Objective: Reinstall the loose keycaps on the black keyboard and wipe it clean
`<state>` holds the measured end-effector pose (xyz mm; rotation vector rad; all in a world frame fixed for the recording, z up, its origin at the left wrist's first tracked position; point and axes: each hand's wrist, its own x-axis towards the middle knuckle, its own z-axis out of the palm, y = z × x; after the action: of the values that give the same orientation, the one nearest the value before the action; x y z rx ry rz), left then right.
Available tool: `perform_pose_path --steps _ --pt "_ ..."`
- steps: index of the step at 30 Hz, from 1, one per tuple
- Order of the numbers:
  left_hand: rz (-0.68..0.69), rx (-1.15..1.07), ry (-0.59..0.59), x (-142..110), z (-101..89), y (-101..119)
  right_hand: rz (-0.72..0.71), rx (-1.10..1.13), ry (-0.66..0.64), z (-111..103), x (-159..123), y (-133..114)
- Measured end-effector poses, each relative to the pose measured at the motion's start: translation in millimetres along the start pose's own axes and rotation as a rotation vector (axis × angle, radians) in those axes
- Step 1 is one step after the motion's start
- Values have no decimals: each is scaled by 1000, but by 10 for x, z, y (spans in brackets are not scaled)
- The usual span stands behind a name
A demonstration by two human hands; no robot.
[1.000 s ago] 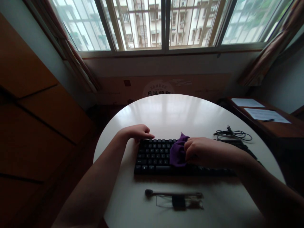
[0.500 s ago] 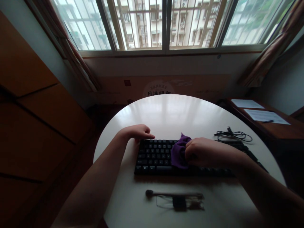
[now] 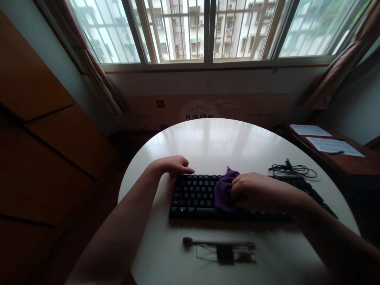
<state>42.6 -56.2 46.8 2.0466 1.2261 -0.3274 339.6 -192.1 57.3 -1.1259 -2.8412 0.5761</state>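
Observation:
A black keyboard (image 3: 194, 194) lies across the round white table, its right part partly covered by my right forearm. At its far left corner is my left hand (image 3: 175, 164), fingers curled and a digit lying along the back edge, holding that corner. My right hand (image 3: 247, 190) is closed on a bunched purple cloth (image 3: 224, 194), which presses on the middle keys. The fingertips of the right hand are hidden in the cloth and behind the knuckles.
A coiled black cable (image 3: 292, 169) lies behind the keyboard's right end. In front of the keyboard are a dark-tipped brush (image 3: 213, 242) and a small clear item with a black band (image 3: 225, 254). Papers (image 3: 335, 146) and a pen lie on a brown side table at right.

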Motion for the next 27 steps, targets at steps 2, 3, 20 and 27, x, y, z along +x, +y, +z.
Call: perform_pose_path --steps 2,3,20,27 --pt "3 -1 -4 -1 0 -2 18 -14 -1 7 -2 -6" --pt "5 -1 -5 -1 -1 -3 28 -20 2 11 -2 -11" --pt "4 -3 0 -4 1 -4 173 86 -61 -172 -86 37" --pt "1 1 -2 11 3 -14 157 5 -84 -120 -76 -21"
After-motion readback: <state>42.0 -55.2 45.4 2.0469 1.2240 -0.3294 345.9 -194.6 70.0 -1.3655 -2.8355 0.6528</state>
